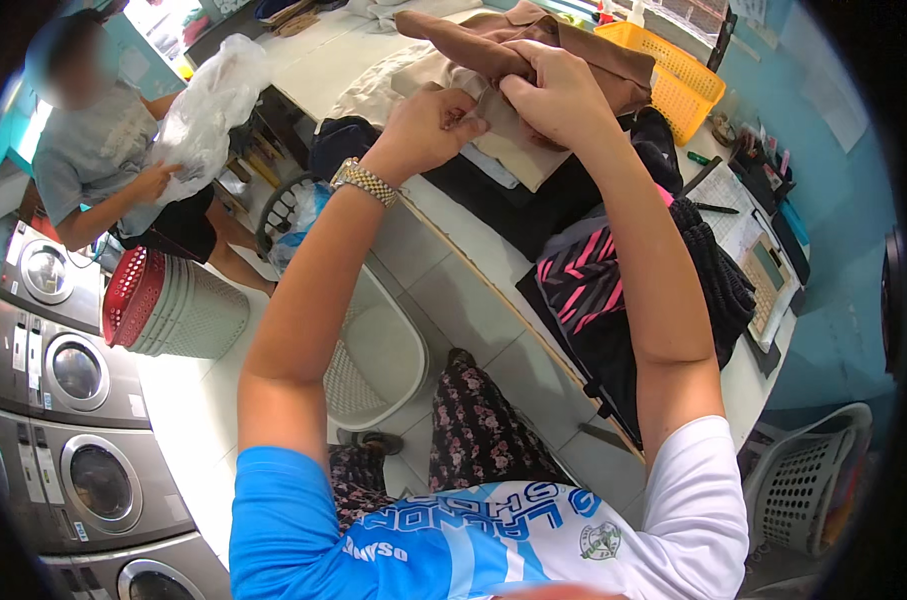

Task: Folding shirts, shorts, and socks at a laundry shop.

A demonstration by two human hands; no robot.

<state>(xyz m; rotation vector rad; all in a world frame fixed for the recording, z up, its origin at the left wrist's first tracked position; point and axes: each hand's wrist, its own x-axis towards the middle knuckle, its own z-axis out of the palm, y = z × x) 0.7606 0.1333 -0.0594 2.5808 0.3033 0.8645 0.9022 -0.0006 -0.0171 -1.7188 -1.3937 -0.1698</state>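
Observation:
Over the white table (491,232), both arms reach out to a brown garment (607,64) and cream-coloured cloth (513,142) lying under and beside it. My left hand (427,131), with a metal watch on the wrist, pinches a thin edge of pale cloth between thumb and fingers. Bunched brown cloth is gripped in my right hand (554,94), a little to the right of the left one. A black garment (551,217) lies beneath the cream cloth. Nearer me on the table is a heap of dark clothes with pink stripes (584,277).
A yellow plastic basket (682,90) and a calculator (765,281) are at the right. An empty white basket (378,352) stands on the floor by the table. At the left, a person (108,150) holds a clear plastic bag (213,112) near stacked baskets (190,307) and front-loading machines (78,371).

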